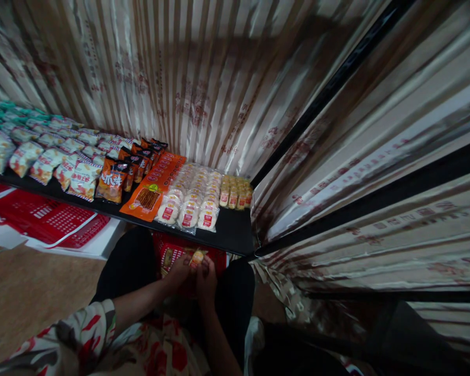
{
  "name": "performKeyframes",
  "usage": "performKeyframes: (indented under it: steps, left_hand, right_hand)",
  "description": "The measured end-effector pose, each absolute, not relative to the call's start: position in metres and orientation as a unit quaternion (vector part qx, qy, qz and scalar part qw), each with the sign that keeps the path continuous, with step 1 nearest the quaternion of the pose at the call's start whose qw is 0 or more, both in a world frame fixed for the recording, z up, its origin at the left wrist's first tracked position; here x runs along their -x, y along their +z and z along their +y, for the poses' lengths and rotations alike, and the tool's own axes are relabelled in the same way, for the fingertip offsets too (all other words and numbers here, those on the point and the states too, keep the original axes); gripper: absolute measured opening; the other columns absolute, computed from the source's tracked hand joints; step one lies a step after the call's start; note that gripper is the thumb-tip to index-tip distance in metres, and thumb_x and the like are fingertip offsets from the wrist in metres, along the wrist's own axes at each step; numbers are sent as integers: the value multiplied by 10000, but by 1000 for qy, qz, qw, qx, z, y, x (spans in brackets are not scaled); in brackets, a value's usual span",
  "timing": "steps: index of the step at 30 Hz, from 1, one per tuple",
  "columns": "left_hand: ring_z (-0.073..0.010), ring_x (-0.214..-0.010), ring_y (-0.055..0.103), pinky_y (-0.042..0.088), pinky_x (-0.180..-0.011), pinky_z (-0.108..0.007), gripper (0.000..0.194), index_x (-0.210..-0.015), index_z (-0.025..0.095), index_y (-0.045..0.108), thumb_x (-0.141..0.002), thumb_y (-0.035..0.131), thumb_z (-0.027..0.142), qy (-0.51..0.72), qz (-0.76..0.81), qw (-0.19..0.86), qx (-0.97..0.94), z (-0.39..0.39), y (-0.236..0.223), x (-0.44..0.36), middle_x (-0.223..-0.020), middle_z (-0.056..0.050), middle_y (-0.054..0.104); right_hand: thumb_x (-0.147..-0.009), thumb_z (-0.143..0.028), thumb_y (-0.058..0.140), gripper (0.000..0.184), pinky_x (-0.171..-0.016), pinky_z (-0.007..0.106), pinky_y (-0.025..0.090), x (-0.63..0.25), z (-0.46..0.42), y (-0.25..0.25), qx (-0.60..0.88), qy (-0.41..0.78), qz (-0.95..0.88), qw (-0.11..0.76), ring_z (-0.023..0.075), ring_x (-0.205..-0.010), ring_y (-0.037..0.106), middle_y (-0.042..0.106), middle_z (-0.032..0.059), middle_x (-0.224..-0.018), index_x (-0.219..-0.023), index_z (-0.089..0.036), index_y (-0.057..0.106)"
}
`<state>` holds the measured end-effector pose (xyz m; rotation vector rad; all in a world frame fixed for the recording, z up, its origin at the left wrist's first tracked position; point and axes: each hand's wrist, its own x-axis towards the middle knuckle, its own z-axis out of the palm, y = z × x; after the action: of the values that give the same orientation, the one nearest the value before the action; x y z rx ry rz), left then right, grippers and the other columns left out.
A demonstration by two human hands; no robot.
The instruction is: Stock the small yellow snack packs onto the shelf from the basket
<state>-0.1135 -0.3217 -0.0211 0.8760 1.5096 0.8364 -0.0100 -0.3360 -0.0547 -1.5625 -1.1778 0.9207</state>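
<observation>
Bags (85, 178) lined a black shelf (235, 232), fronts outward, apparently for easy viewing; below, the left hand (177, 272) pinched a small wrapped snack (196, 258) opposite the right hand (207, 279), likely for steadiness, near a red basket (221, 260).

Snack packets in white, green, orange and clear wrappers (188, 213) line the black shelf (237, 227).

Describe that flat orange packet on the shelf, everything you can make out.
The orange packet looks like plastic film, with a yellow-green label, pale round marks and brown sticks showing near its front. It lies on the black shelf between black-and-orange bags and clear-wrapped white packs. Whether several overlap, I can't tell. Neither left hand nor right hand touches it.
</observation>
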Motion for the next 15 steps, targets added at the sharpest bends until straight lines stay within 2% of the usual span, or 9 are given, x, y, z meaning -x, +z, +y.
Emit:
performKeyframes:
  steps: [5, 10, 15]
  left_hand:
    - [-120, -595, 538, 403, -588, -223, 153, -635, 174, 516, -608, 436, 47, 357, 646, 562, -373, -321, -19, 111, -607, 19, 589]
    - [-143, -701, 581, 433, -651, -226, 200, -748, 157, 598, -647, 443, 81, 361, 635, 548, -407, -316, -13, 110, -727, -15, 654]
    - [-156, -769, 601, 453, -717, -240, 224, -777, 151, 622, -716, 410, 117, 378, 622, 522, -445, -313, -4, 106, -810, -42, 681]
  right_hand:
    - [-769, -387, 490, 413, -797, 312, 492, 10, -335, -49, 624, 379, -494, 472, 193, -911, 623, 629, 117, -1072, -1108, -156, 534]
    - [-781, -380, 485, 421, -818, 303, 481, 8, -334, -41, 623, 355, -512, 473, 188, -930, 614, 621, 119, -1080, -1129, -147, 532]
    - [-781, -359, 509, 374, -815, 303, 479, 4, -334, -32, 624, 310, -518, 496, 187, -924, 613, 628, 99, -1074, -1100, -172, 567]
